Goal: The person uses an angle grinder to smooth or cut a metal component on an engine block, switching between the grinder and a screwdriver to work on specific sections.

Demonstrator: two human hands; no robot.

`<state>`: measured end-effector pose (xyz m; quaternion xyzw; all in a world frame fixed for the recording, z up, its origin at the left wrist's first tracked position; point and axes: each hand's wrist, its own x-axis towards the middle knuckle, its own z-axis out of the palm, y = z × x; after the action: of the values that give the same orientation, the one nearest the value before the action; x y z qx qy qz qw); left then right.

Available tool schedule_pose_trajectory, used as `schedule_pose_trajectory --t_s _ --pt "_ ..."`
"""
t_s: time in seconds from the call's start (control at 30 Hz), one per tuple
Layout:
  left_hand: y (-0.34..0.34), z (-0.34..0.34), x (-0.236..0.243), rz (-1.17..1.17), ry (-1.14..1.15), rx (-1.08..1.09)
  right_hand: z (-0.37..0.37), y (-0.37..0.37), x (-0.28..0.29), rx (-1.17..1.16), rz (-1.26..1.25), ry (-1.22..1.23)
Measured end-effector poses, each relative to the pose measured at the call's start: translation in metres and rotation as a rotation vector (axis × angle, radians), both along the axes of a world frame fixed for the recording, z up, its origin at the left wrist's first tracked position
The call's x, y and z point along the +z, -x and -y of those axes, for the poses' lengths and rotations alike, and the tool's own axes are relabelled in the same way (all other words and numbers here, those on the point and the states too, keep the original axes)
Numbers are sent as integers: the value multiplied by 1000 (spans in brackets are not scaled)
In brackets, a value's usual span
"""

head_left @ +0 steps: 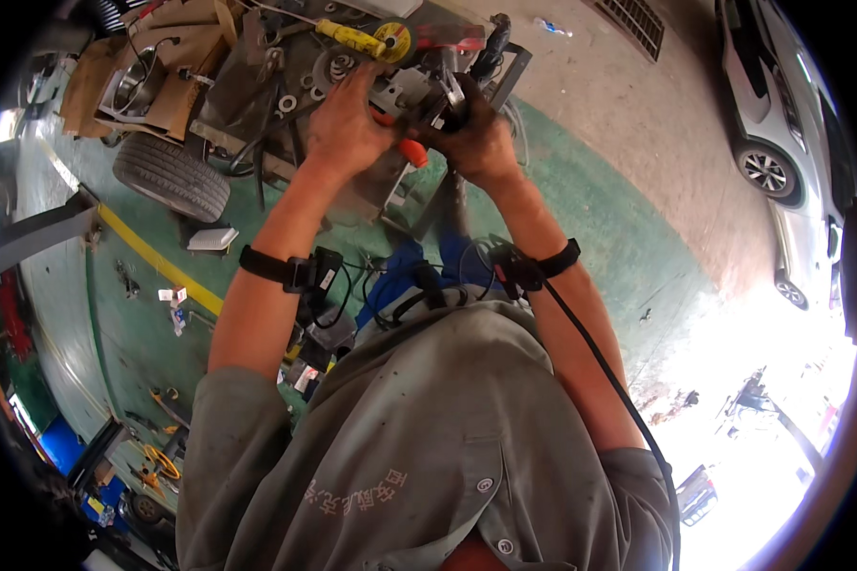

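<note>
Both my hands are together at the near edge of a cluttered metal workbench [295,57]. My left hand [346,124] is closed at an orange-handled tool [413,152], whose handle end sticks out below the fingers. My right hand [481,143], blackened with grime, is curled beside a bright metal piece [453,91] and a dark round part. Its fingers partly hide what it grips. Just beyond the hands is a grey metal part [405,88]. A yellow tool [348,38] with a round yellow disc [393,42] lies farther back.
A tyre [173,178] stands left of the bench, below a cardboard box [143,90] holding a metal bowl. Washers [288,103] lie on the bench. A silver car [781,143] is at the right. A black cable [600,343] runs along my right arm.
</note>
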<state>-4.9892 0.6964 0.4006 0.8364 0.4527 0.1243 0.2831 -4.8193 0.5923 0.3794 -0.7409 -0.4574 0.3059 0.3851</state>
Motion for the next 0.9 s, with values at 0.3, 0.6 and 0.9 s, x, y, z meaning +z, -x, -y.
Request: schedule_pose_trajectory --t_s 0.3,0.6,0.9 --pt "0 3 3 -9 13 16 -5 -17 -1 8 -88 -17" --pt "1 5 1 94 -95 21 -87 -63 47 98 341 -66" --pt "6 4 -2 54 -65 18 -167 6 57 515 342 -91"
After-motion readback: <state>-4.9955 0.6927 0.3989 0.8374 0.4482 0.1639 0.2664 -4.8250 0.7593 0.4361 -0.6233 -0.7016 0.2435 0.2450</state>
